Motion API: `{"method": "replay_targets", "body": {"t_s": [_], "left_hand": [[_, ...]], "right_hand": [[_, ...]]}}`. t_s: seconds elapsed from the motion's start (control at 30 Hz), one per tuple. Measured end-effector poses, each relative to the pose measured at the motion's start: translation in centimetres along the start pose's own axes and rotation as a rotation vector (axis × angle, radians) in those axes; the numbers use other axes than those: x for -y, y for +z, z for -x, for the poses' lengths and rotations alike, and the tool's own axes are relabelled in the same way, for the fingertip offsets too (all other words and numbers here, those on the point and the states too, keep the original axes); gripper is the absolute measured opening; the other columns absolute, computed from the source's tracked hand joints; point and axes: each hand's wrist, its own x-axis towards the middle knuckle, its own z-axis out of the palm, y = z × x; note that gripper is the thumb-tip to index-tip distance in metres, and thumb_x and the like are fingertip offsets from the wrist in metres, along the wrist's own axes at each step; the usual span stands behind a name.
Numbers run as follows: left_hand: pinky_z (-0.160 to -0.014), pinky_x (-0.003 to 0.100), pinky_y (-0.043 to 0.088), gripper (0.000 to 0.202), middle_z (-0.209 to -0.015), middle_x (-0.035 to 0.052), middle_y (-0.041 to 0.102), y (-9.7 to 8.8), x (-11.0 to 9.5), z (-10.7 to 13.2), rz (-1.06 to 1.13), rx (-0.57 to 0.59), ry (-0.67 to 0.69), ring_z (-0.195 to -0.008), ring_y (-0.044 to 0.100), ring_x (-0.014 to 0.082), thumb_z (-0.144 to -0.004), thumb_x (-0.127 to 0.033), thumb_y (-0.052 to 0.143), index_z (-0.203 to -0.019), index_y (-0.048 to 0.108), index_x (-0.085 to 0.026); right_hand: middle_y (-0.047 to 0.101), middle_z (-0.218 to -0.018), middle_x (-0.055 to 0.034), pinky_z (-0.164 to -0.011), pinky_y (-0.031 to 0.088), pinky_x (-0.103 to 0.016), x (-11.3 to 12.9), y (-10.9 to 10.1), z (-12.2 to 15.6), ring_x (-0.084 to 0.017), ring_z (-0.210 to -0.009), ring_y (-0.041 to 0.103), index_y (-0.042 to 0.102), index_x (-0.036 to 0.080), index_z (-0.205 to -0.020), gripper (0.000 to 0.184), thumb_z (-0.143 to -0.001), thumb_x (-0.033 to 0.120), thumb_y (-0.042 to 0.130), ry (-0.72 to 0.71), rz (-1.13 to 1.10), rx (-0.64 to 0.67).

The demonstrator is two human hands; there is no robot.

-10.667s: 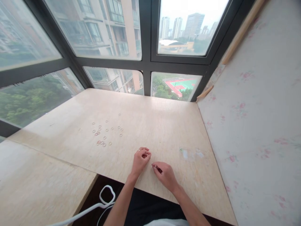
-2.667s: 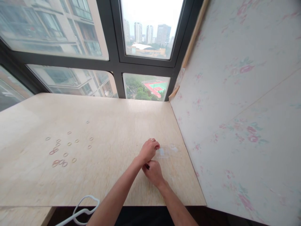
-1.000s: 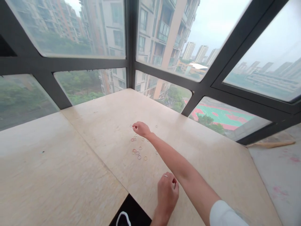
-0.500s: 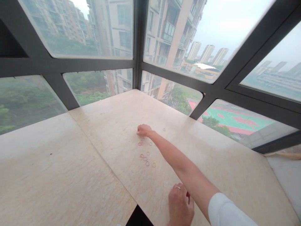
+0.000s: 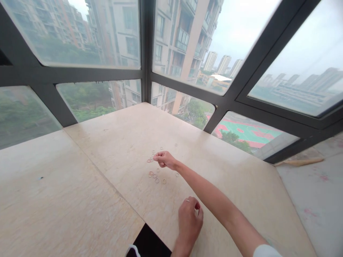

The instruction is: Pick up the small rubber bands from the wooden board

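Several small thin rubber bands (image 5: 156,177) lie scattered on a pale marble-patterned tabletop (image 5: 112,142). My right hand (image 5: 164,159) reaches across to them with its fingers pinched together just above the bands; what it pinches is too small to name. My left hand (image 5: 189,222), with a ring on one finger, rests closed on the table near the front edge, and a small red thing shows between its fingers.
Dark-framed windows (image 5: 146,50) wrap round the table's far sides. A second pale board (image 5: 53,210) adjoins on the left. A floral-patterned wall (image 5: 318,192) stands at the right, with a wooden strip (image 5: 300,162) at its base. A white cable (image 5: 130,249) shows at the bottom.
My right hand has drawn back a little toward me over the bands and now hovers pinched. My left hand has stayed near the front edge. The camera swung slightly.
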Motion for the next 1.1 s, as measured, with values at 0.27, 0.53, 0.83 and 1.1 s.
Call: {"method": "replay_targets", "body": {"t_s": [0.27,0.53,0.83,1.1], "left_hand": [[-0.061,0.026,0.037,0.008,-0.069,0.0009,0.058,-0.6,0.0,0.1,0.070,-0.008,0.006,-0.065,0.054,0.0161,-0.076,-0.014,0.049,-0.070,0.050,-0.020],[-0.059,0.026,0.042,0.018,-0.063,-0.0003,0.058,-0.8,0.8,0.4,0.126,-0.021,0.045,-0.060,0.053,0.0157,-0.082,-0.032,0.052,-0.070,0.052,-0.019],[-0.059,0.027,0.046,0.026,-0.066,0.0008,0.060,-1.3,0.2,0.2,0.144,0.009,0.034,-0.060,0.056,0.0163,-0.081,-0.043,0.056,-0.072,0.055,-0.019],[-0.059,0.028,0.048,0.030,-0.067,0.0011,0.062,-1.7,-0.7,0.2,0.133,0.018,0.025,-0.061,0.059,0.0172,-0.078,-0.048,0.058,-0.073,0.056,-0.019]], "right_hand": [[0.027,-0.035,0.0167,-0.040,0.017,-0.022,-1.0,-0.2,13.5,-0.003,-0.031,0.016,0.045,0.021,-0.070,0.038,-0.068,0.049,0.071,-0.086,-0.413,-0.158],[0.033,-0.033,0.0154,-0.040,0.014,-0.022,-2.6,-1.7,24.5,-0.002,-0.029,0.017,0.050,0.019,-0.072,0.031,-0.070,0.037,0.075,-0.228,-0.681,-0.397],[0.033,-0.037,0.0139,-0.039,0.013,-0.019,-6.9,-3.2,38.2,-0.003,-0.034,0.019,0.052,0.020,-0.078,0.034,-0.070,0.046,0.073,-0.217,-0.531,-0.874],[0.047,-0.041,0.0071,-0.032,0.019,-0.018,-9.0,-6.5,47.4,-0.006,-0.032,0.029,0.056,0.018,-0.082,0.035,-0.075,0.052,0.063,0.036,-0.006,-1.173]]}}
